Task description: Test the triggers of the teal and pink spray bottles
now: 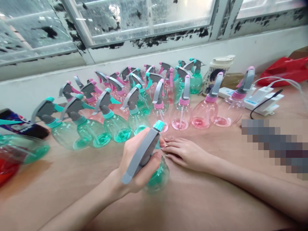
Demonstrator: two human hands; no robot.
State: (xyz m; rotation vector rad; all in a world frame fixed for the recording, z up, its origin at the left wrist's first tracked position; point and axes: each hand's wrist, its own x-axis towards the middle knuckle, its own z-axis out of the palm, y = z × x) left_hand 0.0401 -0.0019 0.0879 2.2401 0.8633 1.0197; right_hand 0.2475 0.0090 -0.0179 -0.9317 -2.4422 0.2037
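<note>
My left hand (130, 160) is wrapped round the neck of a green spray bottle (158, 176), whose grey sprayer head with a teal nozzle points away from me. Part of the bottle's body is hidden behind my fingers. Just to the right, my right hand (185, 152) lies palm down on the table (204, 205), fingers stretched toward the bottle. Whether its fingertips touch the bottle I cannot tell. Beyond my hands stand rows of similar spray bottles, green ones (122, 128) to the left and pink ones (204, 112) to the right.
At the far left lie another green spray bottle (36, 149) and a dark drink bottle (31, 126). A white cup (216, 70), a power strip with plugs (262, 101) and a red plastic bag (284, 70) are at the back right. Behind runs a white wall (252, 48) under windows.
</note>
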